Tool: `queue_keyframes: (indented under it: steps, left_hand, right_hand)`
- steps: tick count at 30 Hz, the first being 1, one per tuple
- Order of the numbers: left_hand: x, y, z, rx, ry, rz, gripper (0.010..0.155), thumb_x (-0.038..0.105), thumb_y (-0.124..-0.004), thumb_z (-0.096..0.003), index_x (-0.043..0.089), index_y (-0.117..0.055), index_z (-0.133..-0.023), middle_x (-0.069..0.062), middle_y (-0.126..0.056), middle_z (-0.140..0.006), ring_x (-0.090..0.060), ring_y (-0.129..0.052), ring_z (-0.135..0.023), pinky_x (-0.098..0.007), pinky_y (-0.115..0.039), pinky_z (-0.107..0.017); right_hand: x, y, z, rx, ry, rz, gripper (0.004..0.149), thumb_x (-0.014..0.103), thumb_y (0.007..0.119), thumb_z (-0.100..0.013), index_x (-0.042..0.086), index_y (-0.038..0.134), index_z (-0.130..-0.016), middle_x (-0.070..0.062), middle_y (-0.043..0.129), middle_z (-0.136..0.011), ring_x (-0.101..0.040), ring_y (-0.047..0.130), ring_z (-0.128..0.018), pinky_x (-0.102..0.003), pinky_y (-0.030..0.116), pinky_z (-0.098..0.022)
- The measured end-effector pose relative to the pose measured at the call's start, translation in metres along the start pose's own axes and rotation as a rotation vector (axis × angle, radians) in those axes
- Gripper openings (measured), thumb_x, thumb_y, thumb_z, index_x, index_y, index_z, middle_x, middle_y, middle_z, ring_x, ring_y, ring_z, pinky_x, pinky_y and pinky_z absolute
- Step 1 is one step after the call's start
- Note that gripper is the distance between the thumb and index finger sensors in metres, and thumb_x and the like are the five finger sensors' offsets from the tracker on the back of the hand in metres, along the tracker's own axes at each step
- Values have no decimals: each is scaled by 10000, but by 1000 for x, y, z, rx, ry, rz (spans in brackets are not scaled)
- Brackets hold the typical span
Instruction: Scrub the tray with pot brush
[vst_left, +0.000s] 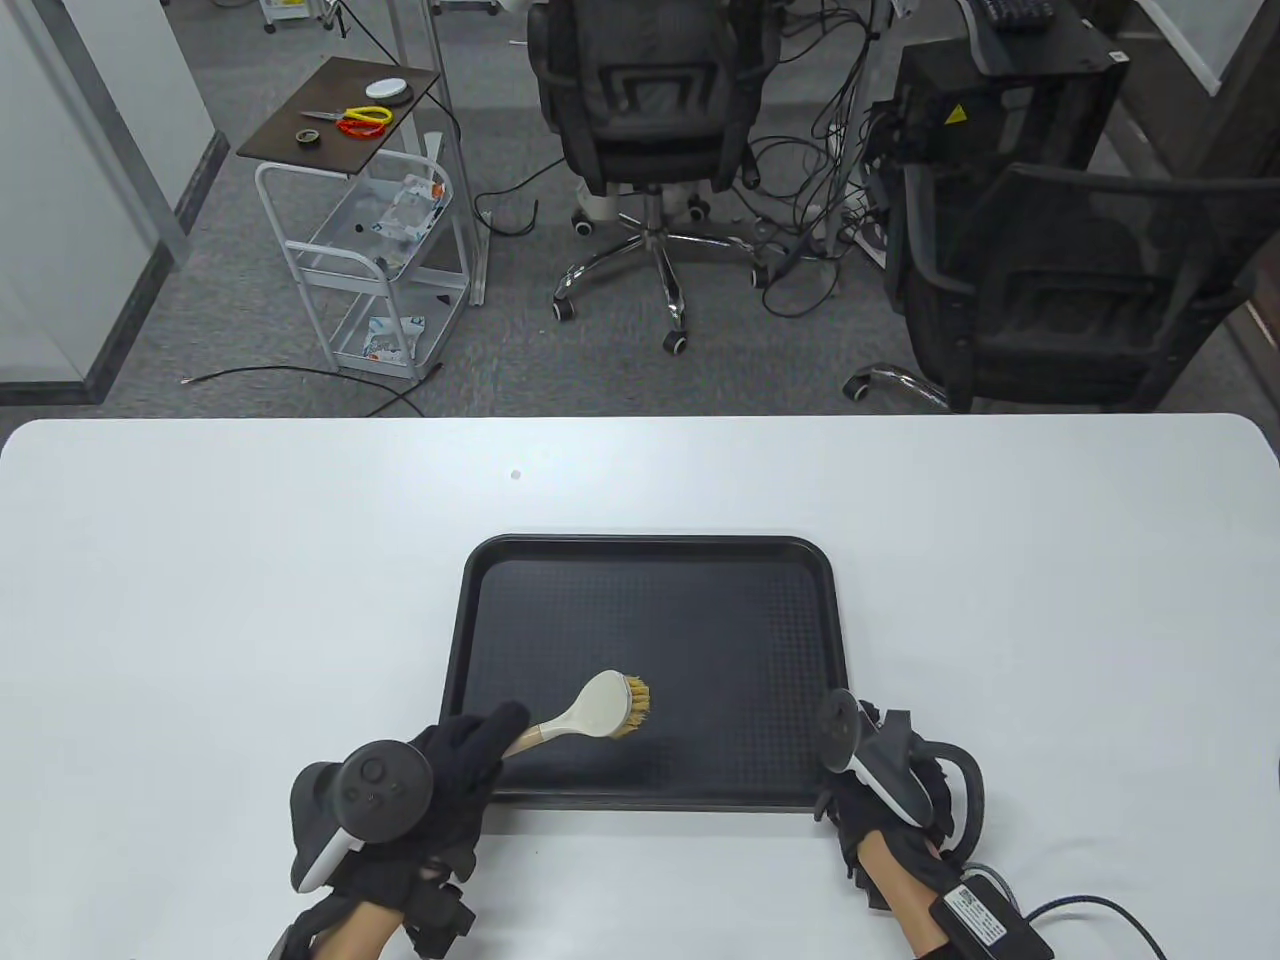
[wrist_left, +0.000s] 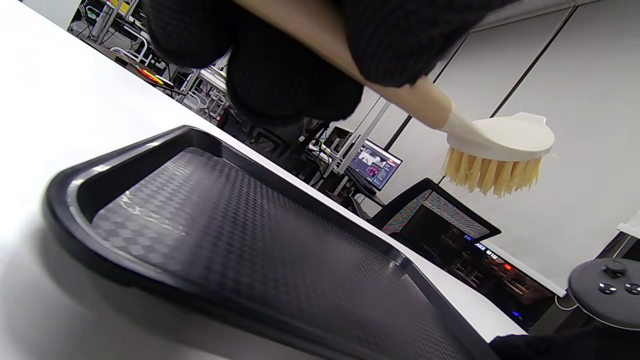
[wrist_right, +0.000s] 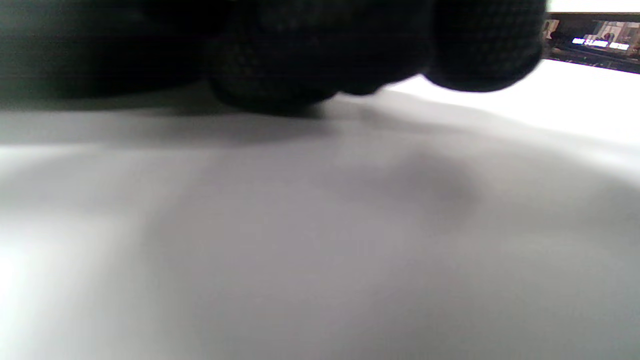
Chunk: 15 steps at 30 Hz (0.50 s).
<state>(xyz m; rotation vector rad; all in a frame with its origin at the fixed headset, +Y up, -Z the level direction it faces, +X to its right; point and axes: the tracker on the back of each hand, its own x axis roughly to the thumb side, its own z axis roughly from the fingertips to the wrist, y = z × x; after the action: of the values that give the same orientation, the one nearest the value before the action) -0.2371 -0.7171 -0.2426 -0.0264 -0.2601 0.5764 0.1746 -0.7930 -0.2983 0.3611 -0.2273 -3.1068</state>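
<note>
Room: an office floor with two black chairs (vst_left: 645, 110), a small white cart (vst_left: 375, 255) and loose cables, all beyond the far edge of the table.
Table (vst_left: 200, 560): white and wide; the tray sits on it near the front edge, about midway across.
Tray (vst_left: 655, 560): black, shallow, textured floor, lying flat. Nothing lies in it; only the brush head hangs over its front left part.
Left hand (vst_left: 440, 775): at the tray's front left corner, fingers wrapped round the brush handle.
Right hand (vst_left: 885, 790): at the tray's front right corner, by the rim; whether it grips the rim or just rests there I cannot tell, the wrist view is a blur of dark glove over table.
Brush (vst_left: 600, 708): pale head, tan bristles, wooden handle; in the left wrist view the bristles (wrist_left: 492, 175) appear to be off the tray floor.
Progress: brush picked up and in place; no scrub marks or suds show, so the scrubbing seems barely begun or not yet started.
</note>
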Motion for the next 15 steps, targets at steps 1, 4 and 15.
queue_keyframes:
  steps: [1,4,15]
  left_hand:
    - [0,-1,-1,-11,4,-1,560,341,-748,-458,420,-694,-1010,5,-775,-964,-232,-890,-753,-480,-665,-662]
    - [-1,-2,-1,-20,6,-4,561,341,-748,-459,419,-692,-1012,6,-773,-965,-232,-888,-755,-479,-663,-664]
    - [-4,0,-2,-23,35,15,560,337,-750,-460,417,-694,-1011,2,-772,-966,-237,-885,-757,-482,-658,-666]
  right_hand:
    - [1,-2,-5,16,12,2,620,413,803,-456,47,696,-945,-41,971,-476,-137,980,-238,-438,879,-365]
    - [5,-5,-18,53,37,-10,608,401,813,-451,45,717,-934,-56,977,-482,-148,984,-241,-444,876,-369]
    - [22,-13,-67,66,149,-3,587,385,806,-446,71,730,-936,-72,993,-468,-155,980,-245,-448,868,-381]
